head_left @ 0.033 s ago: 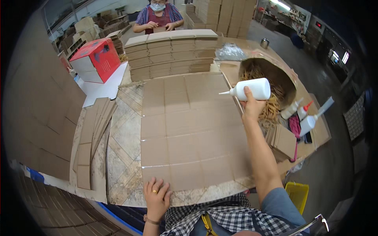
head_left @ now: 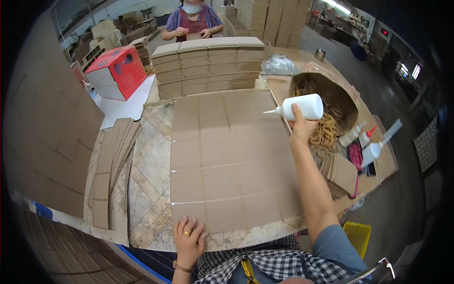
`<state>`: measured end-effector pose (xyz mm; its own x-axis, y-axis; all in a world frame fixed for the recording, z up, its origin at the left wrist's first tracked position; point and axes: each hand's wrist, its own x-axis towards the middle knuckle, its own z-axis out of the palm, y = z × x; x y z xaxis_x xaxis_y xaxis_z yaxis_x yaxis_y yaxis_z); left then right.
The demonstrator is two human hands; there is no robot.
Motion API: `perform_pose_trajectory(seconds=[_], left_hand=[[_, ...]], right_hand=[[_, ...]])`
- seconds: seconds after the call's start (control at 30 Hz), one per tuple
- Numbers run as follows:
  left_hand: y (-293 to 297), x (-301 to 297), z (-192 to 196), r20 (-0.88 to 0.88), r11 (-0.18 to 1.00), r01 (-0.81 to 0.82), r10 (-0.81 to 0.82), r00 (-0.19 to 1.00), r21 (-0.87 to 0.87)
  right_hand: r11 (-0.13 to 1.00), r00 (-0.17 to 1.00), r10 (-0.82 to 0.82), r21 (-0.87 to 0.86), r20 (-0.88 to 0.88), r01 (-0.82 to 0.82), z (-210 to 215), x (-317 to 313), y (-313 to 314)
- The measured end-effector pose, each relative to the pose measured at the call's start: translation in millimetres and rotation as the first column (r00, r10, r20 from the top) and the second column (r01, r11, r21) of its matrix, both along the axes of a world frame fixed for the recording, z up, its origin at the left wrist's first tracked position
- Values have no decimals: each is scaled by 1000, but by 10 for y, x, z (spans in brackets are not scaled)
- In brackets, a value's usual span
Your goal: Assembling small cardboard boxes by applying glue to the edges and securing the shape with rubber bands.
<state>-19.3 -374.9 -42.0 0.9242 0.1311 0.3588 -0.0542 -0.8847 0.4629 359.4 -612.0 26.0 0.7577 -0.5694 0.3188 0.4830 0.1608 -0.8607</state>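
Note:
A white squeeze bottle (head_left: 304, 107) with a thin pointed nozzle lies sideways in my right hand (head_left: 302, 127), its tip pointing left over the right part of the cardboard. The fingers under the bottle are mostly hidden. Flat before me are brown cardboard pieces (head_left: 227, 173), overlapped in rows, with thin shiny lines along several of their edges. My left hand (head_left: 190, 239), wearing a ring, rests with fingers stretched out at the near left corner of the cardboard. It holds nothing.
Behind the cardboard rises a tall stack of folded cardboard (head_left: 208, 66); a masked person (head_left: 191, 23) works beyond it. A red and white box (head_left: 118, 73) stands far left. At right are a container of rubber bands (head_left: 326, 130), several bottles (head_left: 371, 154) and small cardboard pieces (head_left: 341, 174).
The whole view has shifted very slightly. My hands, the bottle and the cardboard keep nearly the same places.

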Motion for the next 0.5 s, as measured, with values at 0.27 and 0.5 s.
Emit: perform_pose_trajectory(seconds=[0.27,0.5], left_hand=[[-8,15,77,-63,999,-42,42,997,-2],[5,30,62,-7,999,-24,24,1000,21]], right_hand=[[988,996,-50,-142,78,60,-333,1029,664],[956,990,-109,-264,86,129,-384,1286,900]])
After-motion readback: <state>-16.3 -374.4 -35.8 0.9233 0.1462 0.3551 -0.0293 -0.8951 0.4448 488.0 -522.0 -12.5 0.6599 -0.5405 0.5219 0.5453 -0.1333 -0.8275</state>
